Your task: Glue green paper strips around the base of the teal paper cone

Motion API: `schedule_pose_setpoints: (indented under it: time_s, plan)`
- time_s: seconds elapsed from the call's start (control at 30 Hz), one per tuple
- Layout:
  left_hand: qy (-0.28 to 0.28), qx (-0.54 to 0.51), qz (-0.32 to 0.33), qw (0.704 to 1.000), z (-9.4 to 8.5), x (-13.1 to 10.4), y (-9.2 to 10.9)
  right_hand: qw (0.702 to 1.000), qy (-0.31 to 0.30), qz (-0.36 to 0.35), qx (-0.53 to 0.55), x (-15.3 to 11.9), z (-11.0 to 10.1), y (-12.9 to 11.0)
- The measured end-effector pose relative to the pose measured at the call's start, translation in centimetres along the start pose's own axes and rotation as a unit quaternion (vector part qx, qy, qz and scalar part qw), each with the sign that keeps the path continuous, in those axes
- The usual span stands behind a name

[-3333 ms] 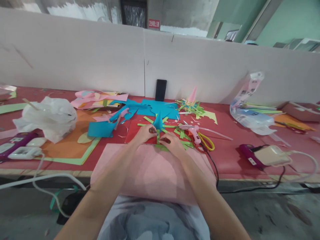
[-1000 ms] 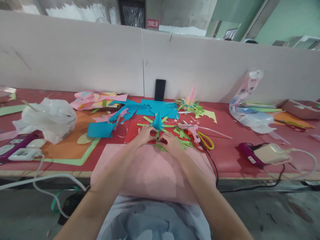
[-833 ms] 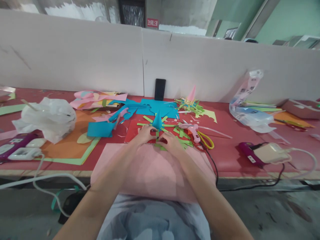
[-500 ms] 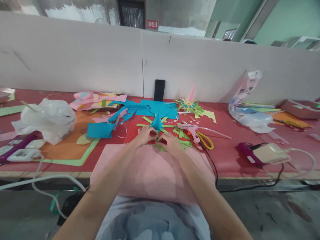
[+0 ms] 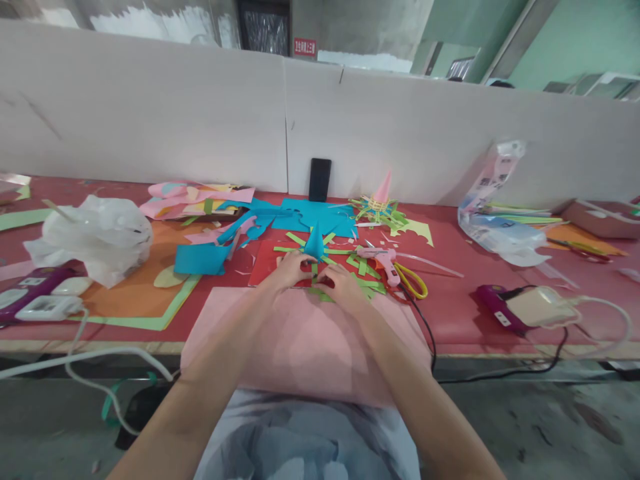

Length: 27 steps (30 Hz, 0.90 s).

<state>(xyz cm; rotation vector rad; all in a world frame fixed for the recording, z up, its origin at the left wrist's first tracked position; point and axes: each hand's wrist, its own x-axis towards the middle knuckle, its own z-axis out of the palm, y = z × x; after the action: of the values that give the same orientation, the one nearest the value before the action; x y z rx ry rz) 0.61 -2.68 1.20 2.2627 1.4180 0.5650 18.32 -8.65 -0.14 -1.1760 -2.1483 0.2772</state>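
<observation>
And here we are at the blue cone [image 5: 315, 245], standing point-up on the red sheet [image 5: 261, 265] with green strips fanning out around its base. Our left hand [image 5: 289, 269] and right hand [image 5: 345, 287] close in from either side, just on our side of the cone, and between them is one strip [image 5: 315, 271]! The fingers of both hands curl in at that strip, tips drawn near each other, but at this size we cannot tell whether either set is clamped on it.

We'd call this fine fixing work: probably folding or pressing that strip into line below the cone. The next move, we judge, calls for a light, steady squeeze, fingertips low, without nudging the cone.

Right of the cone, the glue gun [image 5: 386, 260] lies within easy reach, with loose strips [image 5: 369, 287] near it. Beyond the cone and to its right, a pink cone [image 5: 383, 189] stands on the surface [image 5: 450, 320], perhaps our pattern.
</observation>
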Motion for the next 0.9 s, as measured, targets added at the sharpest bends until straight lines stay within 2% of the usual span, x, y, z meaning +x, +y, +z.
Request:
schedule_pose_setpoints:
  time_s: [0.33, 0.7, 0.9]
  plan:
    - [0.029, -0.007, 0.025, 0.999, 0.15, -0.31, -0.13, 1.000, -0.003, 0.011, 0.002, -0.06, 0.03, 0.01]
    - [0.029, 0.034, -0.016, 0.999, 0.15, 0.02, -0.15, 1.000, -0.005, 0.009, -0.002, -0.03, 0.05, 0.03]
    - [0.028, 0.013, 0.010, 0.999, 0.28, -0.11, -0.32, 1.000, -0.002, 0.005, -0.001, 0.06, -0.07, -0.18]
